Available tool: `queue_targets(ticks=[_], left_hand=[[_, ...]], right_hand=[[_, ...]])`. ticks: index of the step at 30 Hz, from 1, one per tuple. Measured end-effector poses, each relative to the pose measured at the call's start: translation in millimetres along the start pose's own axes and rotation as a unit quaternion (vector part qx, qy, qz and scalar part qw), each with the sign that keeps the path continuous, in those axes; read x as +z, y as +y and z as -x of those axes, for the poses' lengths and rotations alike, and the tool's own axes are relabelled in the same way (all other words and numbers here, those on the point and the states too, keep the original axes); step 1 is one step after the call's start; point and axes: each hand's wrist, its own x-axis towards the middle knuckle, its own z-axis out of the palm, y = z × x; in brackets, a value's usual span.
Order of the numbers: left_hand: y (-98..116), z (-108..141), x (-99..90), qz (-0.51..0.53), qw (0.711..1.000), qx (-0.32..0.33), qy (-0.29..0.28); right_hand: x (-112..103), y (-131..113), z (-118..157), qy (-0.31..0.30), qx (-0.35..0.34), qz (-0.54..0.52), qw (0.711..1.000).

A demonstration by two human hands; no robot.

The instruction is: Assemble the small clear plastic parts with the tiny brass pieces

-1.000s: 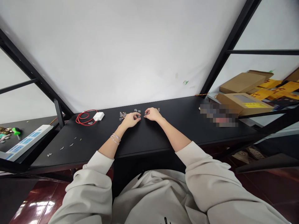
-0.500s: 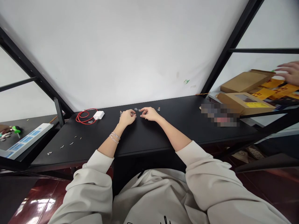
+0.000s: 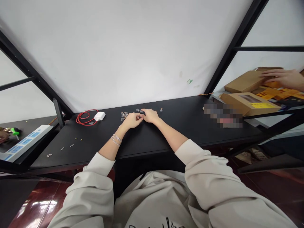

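Note:
Near the middle of the black tabletop, my left hand and my right hand meet at the fingertips. Both hands are closed in a pinch, and whatever lies between the fingers is too small or hidden to make out. Beside my left hand, on its far left side, is a cluster of small clear pieces. A couple of similar clear pieces lie just beyond my fingertips. Another small clear piece with an orange-brown top rests to the right of my right hand.
A white charger with a coiled red cable lies at the left. Several tiny pieces are scattered on the front left. A power strip is further left. Cardboard boxes and another person's hand are at the right.
My left hand has moved right, and its fingertips now meet my right hand's. The small clear cluster at the left is uncovered. The other person's hand has moved left over a box.

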Motion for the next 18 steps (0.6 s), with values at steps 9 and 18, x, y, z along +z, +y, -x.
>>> queue_targets(ticks=[9, 18], left_hand=[[-3.5, -0.5, 0.3, -0.061, 0.995, -0.080, -0.018], [-15.7, -2.3, 1.4, -0.072, 0.995, -0.063, 0.011]], right_hand=[[-10.2, 3.3, 8.8, -0.004, 0.018, -0.035, 0.999], [-10.4, 1.5, 9.9, -0.037, -0.011, -0.072, 0.997]])
